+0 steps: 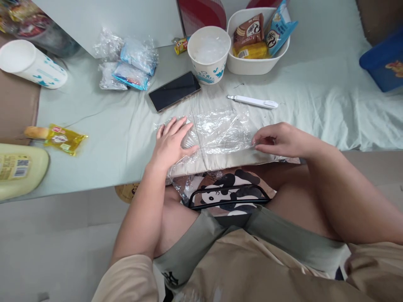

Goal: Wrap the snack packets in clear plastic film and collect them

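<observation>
A sheet of clear plastic film lies crinkled over the cloth at the table's front edge. My left hand rests on its left end, fingers spread, over a clear ribbed patch whose kind I cannot make out. At the film's right edge, the thumb and forefinger of my right hand are pinched on the plastic. Beyond the film are a white utility knife and a black phone. More clear film hangs over the front edge onto my lap.
Behind the phone stand a paper tub with clear plastic inside and a white bin of snack packs. Wrapped blue packets, a tipped paper cup, a yellow snack wrapper and a pale yellow bottle are leftward. A blue container is far right.
</observation>
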`<state>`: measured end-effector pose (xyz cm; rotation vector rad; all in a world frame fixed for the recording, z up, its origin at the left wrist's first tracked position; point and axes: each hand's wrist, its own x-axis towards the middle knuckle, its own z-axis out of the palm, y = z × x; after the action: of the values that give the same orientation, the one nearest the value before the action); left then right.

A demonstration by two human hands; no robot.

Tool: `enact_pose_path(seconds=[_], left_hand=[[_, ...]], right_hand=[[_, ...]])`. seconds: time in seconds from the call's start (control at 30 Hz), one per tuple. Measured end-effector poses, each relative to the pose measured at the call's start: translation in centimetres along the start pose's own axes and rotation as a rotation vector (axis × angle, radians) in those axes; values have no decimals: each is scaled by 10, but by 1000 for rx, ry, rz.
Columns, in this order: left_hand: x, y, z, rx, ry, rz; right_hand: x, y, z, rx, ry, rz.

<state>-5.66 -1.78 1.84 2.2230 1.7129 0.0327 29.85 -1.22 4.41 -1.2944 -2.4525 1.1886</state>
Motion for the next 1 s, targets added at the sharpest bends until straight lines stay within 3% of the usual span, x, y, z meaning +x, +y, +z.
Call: enact_pose_path(seconds=[0.3,0.5,0.83,1.0], left_hand=[[-1,1,-3,-12,-21,4],[-1,1,-3,-17,-25,2],[0,3,-4,-26,-29,-2],[0,1,-2,-25,-17,7]], right_hand=[[6,-7,5,136,-25,-45],[10,-8,8,153,70,-133],[10,-8,7,198,101,-118],[5,-7,4,196,85,-29]])
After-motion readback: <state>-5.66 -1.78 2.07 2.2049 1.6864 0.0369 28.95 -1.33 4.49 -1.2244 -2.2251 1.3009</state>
